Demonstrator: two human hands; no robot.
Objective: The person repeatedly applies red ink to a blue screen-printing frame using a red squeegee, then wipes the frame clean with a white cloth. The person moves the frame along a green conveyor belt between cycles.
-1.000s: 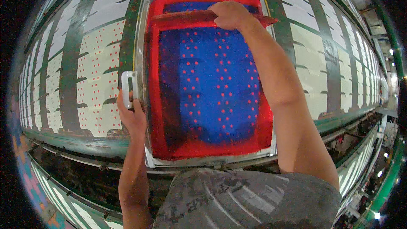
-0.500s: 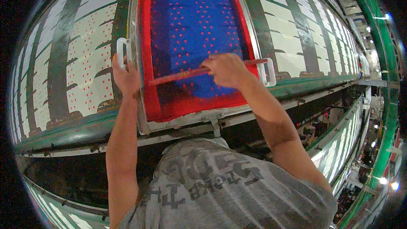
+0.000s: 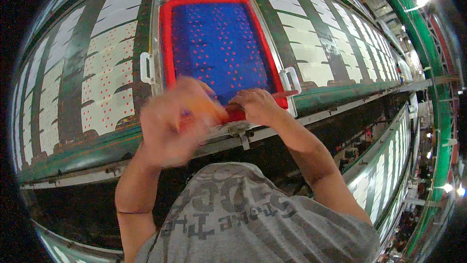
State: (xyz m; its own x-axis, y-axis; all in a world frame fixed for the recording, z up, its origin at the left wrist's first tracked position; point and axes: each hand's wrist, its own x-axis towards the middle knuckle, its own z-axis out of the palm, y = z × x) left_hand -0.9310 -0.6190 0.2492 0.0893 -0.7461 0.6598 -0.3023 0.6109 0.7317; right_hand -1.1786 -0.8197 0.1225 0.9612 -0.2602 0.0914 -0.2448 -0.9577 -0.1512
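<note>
A screen-printing frame [image 3: 156,34] lies on the green table, its blue mesh [image 3: 219,44] dotted with red and bordered in red ink. Near the frame's close edge, my right hand [image 3: 258,107] is closed around a reddish squeegee [image 3: 286,94] that lies crosswise over the mesh. My left hand [image 3: 177,124], smeared by motion, is over the frame's near left corner, close to the squeegee's left end. Its fingers are too blurred to read, and it hides that end. White handles stand at the left side [image 3: 145,68] and right side [image 3: 293,79] of the frame.
Pale panels printed with red dots [image 3: 109,68] lie left of the frame. Unprinted pale panels [image 3: 306,44] run along the table to the right. The table's near rail [image 3: 73,158] passes between me and the table. A green beam [image 3: 421,34] stands at far right.
My left hand has let go of the left handle and moved right, over the frame's near corner. The right hand has drawn the squeegee nearer to me.
</note>
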